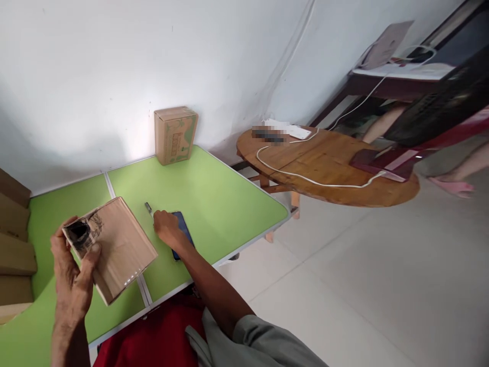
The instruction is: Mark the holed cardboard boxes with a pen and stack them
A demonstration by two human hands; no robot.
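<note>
Though seamed, green table (233, 193) against wall (114, 61)

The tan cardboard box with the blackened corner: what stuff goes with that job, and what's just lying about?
Probably the job:
tan cardboard box, in the left hand
slim pen-like thing, at the right hand

Probably lying about:
dark-screened rectangular phone
brown cardboard box with green print
long white cable

One head-worn view — forward and down, close over the green table (229, 191), white wall (114, 66) beyond

The held box (119, 242) is cardboard, perhaps glossed by tape (132, 275).
</note>
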